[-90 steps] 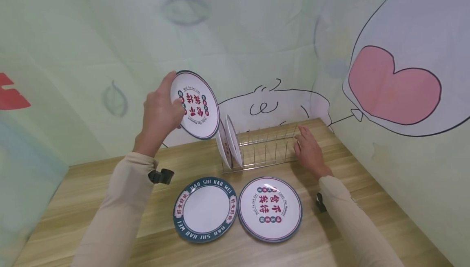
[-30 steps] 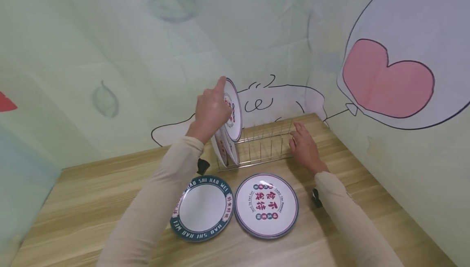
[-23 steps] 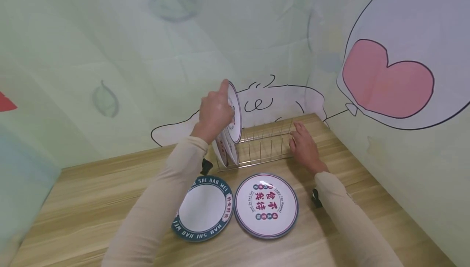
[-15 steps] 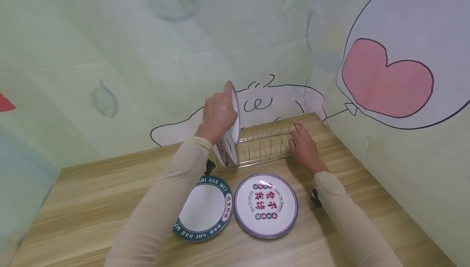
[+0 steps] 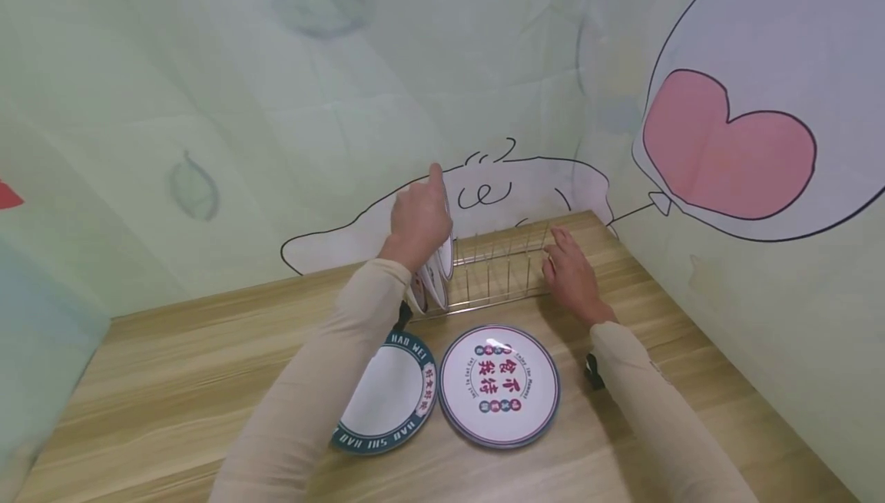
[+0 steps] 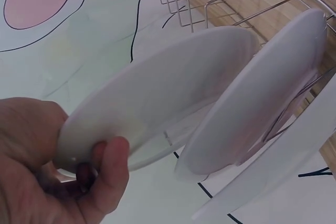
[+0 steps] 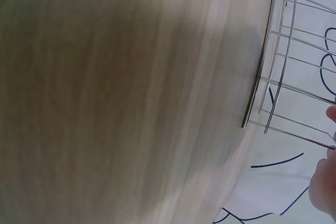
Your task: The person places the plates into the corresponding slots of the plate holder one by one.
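Observation:
My left hand (image 5: 419, 219) pinches a white plate (image 6: 157, 87) by its rim, thumb on one face. The plate stands on edge at the wire dish rack (image 5: 484, 303), beside two plates leaning in the left slots, a nearer one (image 6: 262, 87) and an outer one (image 6: 299, 153). In the head view the hand covers most of the held plate. My right hand (image 5: 574, 276) grips the rack's right end, thumb and fingers at the end wire (image 7: 299, 136).
Two plates lie flat on the wooden table (image 5: 207, 380) before the rack: one with a teal lettered rim (image 5: 408, 441), partly behind the left sleeve, and a white one with red characters (image 5: 498, 430). A printed cloth backdrop (image 5: 207, 65) rises behind the table.
My left hand has carried the plate right and down from left of the rack, turning it edge-on beside the racked plates. The right hand stays at the rack's end.

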Motion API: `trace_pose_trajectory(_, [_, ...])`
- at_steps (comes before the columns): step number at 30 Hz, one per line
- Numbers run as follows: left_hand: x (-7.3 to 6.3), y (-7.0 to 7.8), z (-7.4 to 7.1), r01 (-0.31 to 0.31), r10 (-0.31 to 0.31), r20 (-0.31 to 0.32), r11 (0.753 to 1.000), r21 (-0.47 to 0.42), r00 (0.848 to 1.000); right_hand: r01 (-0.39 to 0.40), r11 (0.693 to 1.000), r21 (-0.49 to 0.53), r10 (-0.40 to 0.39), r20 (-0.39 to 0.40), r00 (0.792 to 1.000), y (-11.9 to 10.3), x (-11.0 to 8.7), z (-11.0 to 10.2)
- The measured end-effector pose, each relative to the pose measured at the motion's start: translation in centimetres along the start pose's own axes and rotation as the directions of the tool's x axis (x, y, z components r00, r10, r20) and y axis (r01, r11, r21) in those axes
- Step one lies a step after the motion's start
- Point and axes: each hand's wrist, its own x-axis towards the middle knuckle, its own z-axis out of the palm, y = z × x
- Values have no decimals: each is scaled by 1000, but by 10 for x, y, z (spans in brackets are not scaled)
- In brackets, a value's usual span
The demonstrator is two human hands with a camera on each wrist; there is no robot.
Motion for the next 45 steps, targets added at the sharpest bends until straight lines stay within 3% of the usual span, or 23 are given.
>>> trace_pose_trajectory(7, [1, 1, 7, 27, -27, 56, 1000, 3, 998, -1, 1000, 13, 1, 5, 1000, 0, 0, 0])
trace_pose_trajectory(23, [1, 3, 21, 4, -3, 78, 1000, -1, 997, -3, 1000, 17, 3, -4, 1000, -4, -1, -2])
trace_pose_trajectory(45, [3, 5, 37, 58, -60, 167, 998, 20, 984, -12, 1000, 7, 12, 21, 1000, -10, 0, -4])
